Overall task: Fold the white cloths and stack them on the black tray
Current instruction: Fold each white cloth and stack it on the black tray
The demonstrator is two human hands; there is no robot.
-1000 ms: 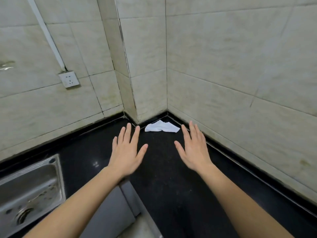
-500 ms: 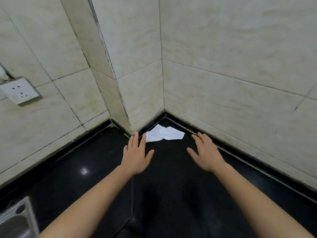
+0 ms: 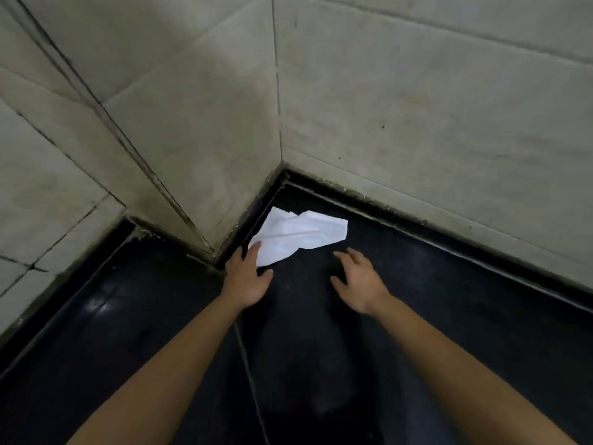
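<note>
In the head view, one crumpled white cloth [image 3: 296,236] lies unfolded on the black countertop [image 3: 417,316], tucked into the corner where the tiled walls [image 3: 417,107] meet. The left hand [image 3: 246,277] reaches it with fingers spread and fingertips at its near edge, holding nothing, while the right hand [image 3: 357,281] hovers near it, open and empty. No black tray or folded stack is visible, so I judge the task barely begun: gathering, folding and stacking all remain.
</note>
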